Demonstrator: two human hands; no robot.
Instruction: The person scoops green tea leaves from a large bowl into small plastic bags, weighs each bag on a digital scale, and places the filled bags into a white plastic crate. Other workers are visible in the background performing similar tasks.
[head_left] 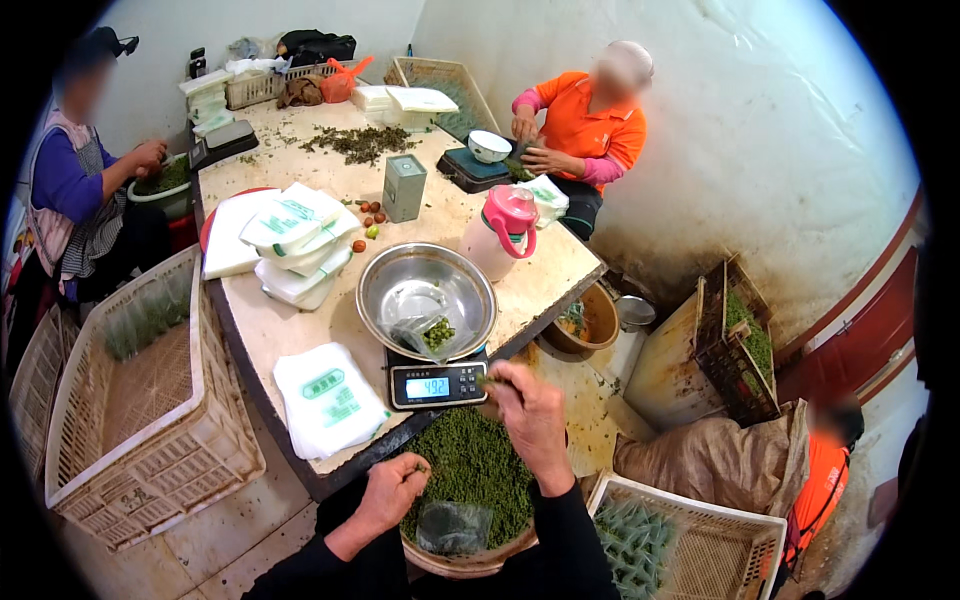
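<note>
My right hand [530,420] is raised beside the scale's right edge, fingertips pinched on a small blurred green sprig. Lower and to the left, my left hand [388,492] is closed at the rim of a basin of green peppercorns [470,450]; what its fingertips hold is too small to make out. A clear plastic bag [453,527] lies on the peppercorns near me. On the digital scale [438,385], its display lit, stands a steel bowl [375,310]. Inside the bowl is an open plastic bag [415,333] with some green peppercorns.
Stacks of printed plastic bags [325,400] lie left of the scale. A pink jug [498,235] and a metal tin [404,188] stand beyond the bowl. Crates flank me, one with filled bags [635,540]. Two people work across the table; another person [825,480] is at right.
</note>
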